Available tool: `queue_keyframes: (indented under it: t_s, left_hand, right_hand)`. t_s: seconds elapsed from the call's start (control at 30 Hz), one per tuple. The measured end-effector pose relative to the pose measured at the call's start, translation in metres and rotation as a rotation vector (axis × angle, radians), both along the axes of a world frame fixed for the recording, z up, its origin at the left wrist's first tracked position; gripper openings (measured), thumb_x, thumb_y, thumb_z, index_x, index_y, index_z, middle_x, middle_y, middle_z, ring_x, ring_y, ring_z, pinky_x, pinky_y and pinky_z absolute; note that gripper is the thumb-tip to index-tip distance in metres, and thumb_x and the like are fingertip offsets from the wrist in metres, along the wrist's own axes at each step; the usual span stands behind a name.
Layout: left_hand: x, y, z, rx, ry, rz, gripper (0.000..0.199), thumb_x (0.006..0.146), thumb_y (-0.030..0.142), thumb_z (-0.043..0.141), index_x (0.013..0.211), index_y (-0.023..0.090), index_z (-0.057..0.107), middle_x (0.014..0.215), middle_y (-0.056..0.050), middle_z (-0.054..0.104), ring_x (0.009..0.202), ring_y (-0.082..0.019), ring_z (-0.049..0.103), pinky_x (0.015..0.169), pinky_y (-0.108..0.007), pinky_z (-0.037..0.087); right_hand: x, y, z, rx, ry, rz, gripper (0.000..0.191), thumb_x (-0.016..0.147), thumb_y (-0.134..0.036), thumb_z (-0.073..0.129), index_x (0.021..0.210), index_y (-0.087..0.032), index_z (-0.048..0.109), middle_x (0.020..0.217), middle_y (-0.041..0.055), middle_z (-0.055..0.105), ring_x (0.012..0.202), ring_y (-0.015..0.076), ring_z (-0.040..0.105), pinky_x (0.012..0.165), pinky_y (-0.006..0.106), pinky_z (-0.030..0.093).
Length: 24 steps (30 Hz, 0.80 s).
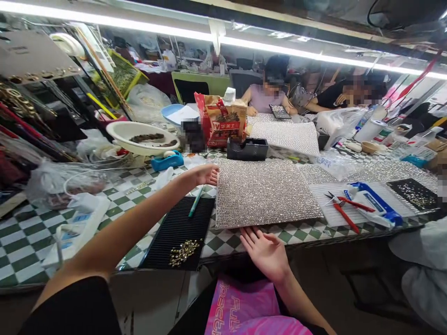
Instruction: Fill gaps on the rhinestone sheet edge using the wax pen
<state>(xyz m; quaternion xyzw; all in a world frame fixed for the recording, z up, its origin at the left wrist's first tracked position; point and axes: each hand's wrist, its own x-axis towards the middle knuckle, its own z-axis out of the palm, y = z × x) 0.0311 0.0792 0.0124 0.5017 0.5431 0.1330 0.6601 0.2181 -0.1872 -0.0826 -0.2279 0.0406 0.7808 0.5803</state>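
Note:
A glittering sheet covered in small rhinestones (pixel 265 193) lies on the checkered table, its front edge slightly raised. My left hand (pixel 208 175) is at the sheet's upper left edge, fingers bent against it. Palm up, my right hand (pixel 263 251) is under the sheet's front edge with its fingers spread and their tips hidden. Left of the sheet rests a black ridged board (pixel 178 223), bearing a teal pen (pixel 196 201) and a pile of gold stones (pixel 185 252).
Behind the sheet stand a black tape dispenser (pixel 247 149) and a red and brown paper bag (pixel 221 121). Red-handled pliers (pixel 345 214) and a blue-white packet (pixel 375 204) lie right. A white basin (pixel 143 138) sits back left. Two people sit across the table.

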Motion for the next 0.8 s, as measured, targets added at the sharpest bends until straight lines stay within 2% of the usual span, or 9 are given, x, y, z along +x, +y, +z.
queue_keyframes:
  t_s: [0.17, 0.3, 0.5, 0.67, 0.8]
  left_hand:
    - [-0.003, 0.000, -0.009, -0.056, 0.006, 0.080, 0.016, 0.067, 0.020, 0.067, 0.074, 0.021, 0.053, 0.066, -0.007, 0.065, 0.057, -0.018, 0.062, 0.063, -0.029, 0.057]
    - [-0.004, -0.005, -0.013, -0.071, 0.008, 0.103, 0.015, 0.065, 0.019, 0.063, 0.074, 0.022, 0.052, 0.066, -0.005, 0.064, 0.058, -0.018, 0.061, 0.061, -0.028, 0.057]
    - [-0.006, -0.009, -0.015, -0.054, -0.016, 0.108, 0.010, 0.061, 0.019, 0.058, 0.070, 0.020, 0.053, 0.064, -0.005, 0.062, 0.056, -0.016, 0.059, 0.059, -0.026, 0.056]
    - [-0.006, -0.006, -0.020, -0.073, -0.002, 0.115, 0.006, 0.061, 0.017, 0.058, 0.067, 0.018, 0.057, 0.064, -0.007, 0.063, 0.057, -0.017, 0.060, 0.059, -0.026, 0.056]
    - [-0.006, -0.002, -0.027, -0.096, 0.016, 0.131, 0.005, 0.063, 0.015, 0.057, 0.067, 0.018, 0.057, 0.065, -0.007, 0.063, 0.058, -0.017, 0.060, 0.060, -0.026, 0.056]
  right_hand:
    - [0.035, -0.010, 0.004, -0.081, -0.006, -0.115, 0.049, 0.065, -0.019, 0.064, 0.114, -0.017, 0.060, 0.138, 0.0101, 0.062, 0.143, 0.0246, 0.051, 0.117, 0.039, 0.051]
    - [0.064, -0.019, 0.010, -0.121, -0.024, -0.185, 0.064, 0.066, -0.017, 0.061, 0.129, -0.019, 0.052, 0.145, 0.0115, 0.056, 0.145, 0.0260, 0.050, 0.108, 0.040, 0.059]
    - [0.091, -0.025, 0.013, -0.103, -0.104, -0.247, 0.073, 0.066, -0.010, 0.058, 0.138, -0.016, 0.047, 0.148, 0.0136, 0.055, 0.141, 0.0242, 0.054, 0.107, 0.035, 0.059]
    - [0.106, -0.023, 0.007, -0.005, -0.292, -0.245, 0.069, 0.059, -0.005, 0.060, 0.127, -0.012, 0.057, 0.136, 0.0123, 0.064, 0.132, 0.0224, 0.062, 0.108, 0.029, 0.058]
    - [0.123, -0.014, -0.003, 0.060, -0.530, -0.266, 0.048, 0.056, -0.005, 0.065, 0.101, -0.021, 0.060, 0.107, 0.0046, 0.075, 0.109, 0.0163, 0.073, 0.098, 0.026, 0.062]
